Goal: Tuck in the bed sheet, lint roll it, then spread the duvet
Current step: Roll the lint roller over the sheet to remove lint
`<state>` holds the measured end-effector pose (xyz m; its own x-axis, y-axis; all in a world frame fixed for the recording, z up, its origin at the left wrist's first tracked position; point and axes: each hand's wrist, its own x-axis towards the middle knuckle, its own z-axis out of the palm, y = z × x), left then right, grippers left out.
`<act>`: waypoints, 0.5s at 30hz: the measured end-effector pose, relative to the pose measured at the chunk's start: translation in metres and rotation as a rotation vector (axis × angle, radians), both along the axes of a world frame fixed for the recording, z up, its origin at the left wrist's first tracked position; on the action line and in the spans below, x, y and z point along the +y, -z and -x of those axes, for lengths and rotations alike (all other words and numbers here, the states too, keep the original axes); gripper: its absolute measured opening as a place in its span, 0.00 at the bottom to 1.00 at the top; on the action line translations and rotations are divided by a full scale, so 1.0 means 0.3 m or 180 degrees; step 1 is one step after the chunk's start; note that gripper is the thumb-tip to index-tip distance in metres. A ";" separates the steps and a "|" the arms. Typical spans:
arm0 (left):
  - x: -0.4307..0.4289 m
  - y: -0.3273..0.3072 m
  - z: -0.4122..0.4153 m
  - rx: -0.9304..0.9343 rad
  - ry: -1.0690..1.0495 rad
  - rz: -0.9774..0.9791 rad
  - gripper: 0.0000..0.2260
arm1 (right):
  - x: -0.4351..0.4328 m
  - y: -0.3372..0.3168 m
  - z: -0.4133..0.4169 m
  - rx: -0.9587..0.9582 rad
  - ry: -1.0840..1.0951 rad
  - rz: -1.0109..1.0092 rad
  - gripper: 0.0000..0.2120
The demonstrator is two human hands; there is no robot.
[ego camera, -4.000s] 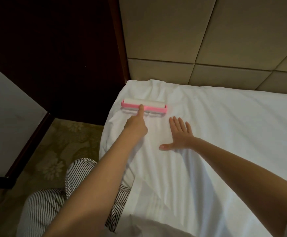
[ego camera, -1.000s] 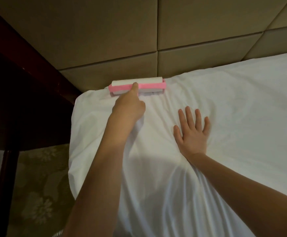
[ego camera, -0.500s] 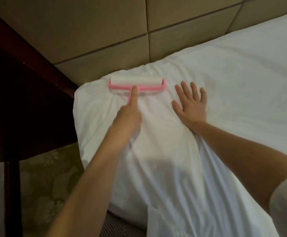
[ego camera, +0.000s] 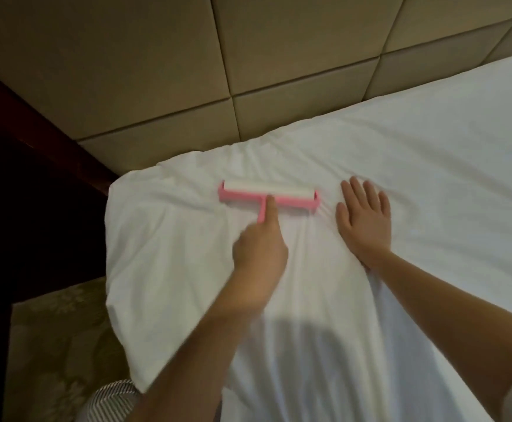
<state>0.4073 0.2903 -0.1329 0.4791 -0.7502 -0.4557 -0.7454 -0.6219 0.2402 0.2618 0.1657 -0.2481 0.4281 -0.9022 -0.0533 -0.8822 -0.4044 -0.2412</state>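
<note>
On the sheet point(ego camera: 416, 184), left hand point(ego camera: 259, 254) around roller point(ego camera: 248, 194).

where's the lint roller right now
Head view, centre: the lint roller is on the sheet near the headboard, held by the left hand, with the right hand flat to its right.

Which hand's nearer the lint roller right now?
Left. The left hand grips the roller by its handle; the right hand lies flat on the sheet beside its right end, not touching.
</note>
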 end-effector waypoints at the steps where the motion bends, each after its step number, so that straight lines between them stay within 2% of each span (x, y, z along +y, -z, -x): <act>1: -0.081 0.015 -0.031 0.0027 -0.0043 0.0104 0.29 | -0.005 0.011 -0.005 -0.0019 0.0013 -0.0005 0.35; 4: -0.275 0.029 -0.133 0.0328 -0.0200 0.0356 0.28 | -0.017 0.029 -0.007 -0.0157 -0.0007 0.0027 0.32; 6: -0.307 0.039 -0.148 0.0444 -0.0246 0.0456 0.28 | -0.020 0.036 -0.003 -0.0229 -0.0023 0.0084 0.31; 9: -0.174 0.040 -0.072 0.0346 -0.0356 0.0344 0.29 | -0.017 0.048 -0.004 -0.0231 -0.0031 0.0102 0.31; 12: 0.035 0.003 0.063 0.0244 -0.0249 -0.0035 0.31 | -0.018 0.050 -0.006 -0.0196 -0.0061 0.0060 0.32; 15: -0.006 0.014 0.036 0.0102 -0.0178 -0.0056 0.30 | -0.019 0.049 -0.007 -0.0153 -0.0046 0.0048 0.33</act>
